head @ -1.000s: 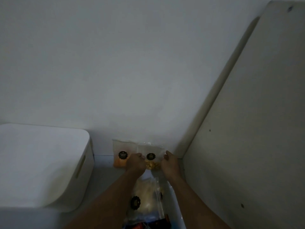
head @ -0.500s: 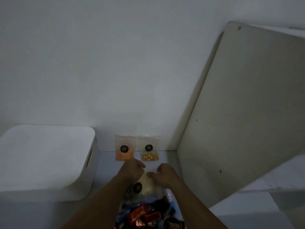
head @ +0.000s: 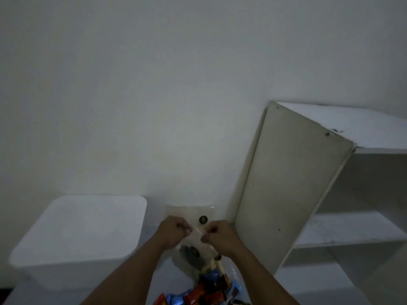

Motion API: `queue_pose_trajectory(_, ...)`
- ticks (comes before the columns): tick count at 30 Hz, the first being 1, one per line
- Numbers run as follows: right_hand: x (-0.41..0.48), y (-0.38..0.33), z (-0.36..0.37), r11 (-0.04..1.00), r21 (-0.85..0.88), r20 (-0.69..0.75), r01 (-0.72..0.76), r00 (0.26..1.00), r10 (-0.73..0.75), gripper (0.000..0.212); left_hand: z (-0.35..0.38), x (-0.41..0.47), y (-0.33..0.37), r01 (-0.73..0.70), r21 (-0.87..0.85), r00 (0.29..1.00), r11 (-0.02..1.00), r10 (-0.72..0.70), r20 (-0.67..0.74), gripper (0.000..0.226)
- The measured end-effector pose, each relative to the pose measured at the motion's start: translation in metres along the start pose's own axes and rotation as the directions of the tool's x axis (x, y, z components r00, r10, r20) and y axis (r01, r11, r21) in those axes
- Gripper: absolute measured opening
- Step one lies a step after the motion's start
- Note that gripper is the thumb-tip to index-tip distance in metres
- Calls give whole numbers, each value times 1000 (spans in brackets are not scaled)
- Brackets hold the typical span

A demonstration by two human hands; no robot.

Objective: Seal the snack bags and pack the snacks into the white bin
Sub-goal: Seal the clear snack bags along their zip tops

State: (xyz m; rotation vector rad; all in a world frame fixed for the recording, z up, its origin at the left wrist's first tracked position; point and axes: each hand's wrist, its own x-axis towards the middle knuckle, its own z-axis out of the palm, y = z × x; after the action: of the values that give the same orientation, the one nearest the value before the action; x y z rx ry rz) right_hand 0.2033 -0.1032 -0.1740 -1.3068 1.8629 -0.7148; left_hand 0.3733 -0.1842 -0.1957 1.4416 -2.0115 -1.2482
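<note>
Off to the left of our left hand (head: 174, 231) we see the white bin (head: 81, 227), open-topped and well apart from it on the tabletop (head: 158, 280). Our left hand is curled closed, fingertips pinching the top edge of a clear snack bag (head: 193, 245) that hangs between both hands. Beyond the hands, against the wall (head: 154, 95), we make out two small clear packets (head: 189, 213) standing side by side, one with a dark round sticker (head: 203, 219); the left hand hides part of them. Our right hand (head: 220, 234) is closed the same way, pinching the other end of the bag's top edge. Below the hands, nearer to us, lies a pile of red and blue wrapped snacks (head: 207, 289). To the right of our right hand stands a white shelf unit (head: 293, 183).
</note>
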Motion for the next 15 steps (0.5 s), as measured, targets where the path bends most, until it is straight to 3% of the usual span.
queue_pose_trajectory(3,-20,-31,-17,995,56,-75,80,994,-76,17,-36,-22,25,-22,-113,998,993,14,-69,31)
queue_pose_trajectory(5,-31,-49,-27,984,116,-150,136,982,-118,11,-53,-37,48,-26,-210,995,977,6,-98,20)
queue_pose_trajectory(9,-52,-91,-43,930,281,-291,237,945,-153,12,-79,-63,92,-1,-420,999,908,-22,-49,8)
queue_pose_trajectory(15,-72,-134,-61,863,393,-319,316,928,-195,12,-108,-84,129,-140,-600,990,787,105,-93,11)
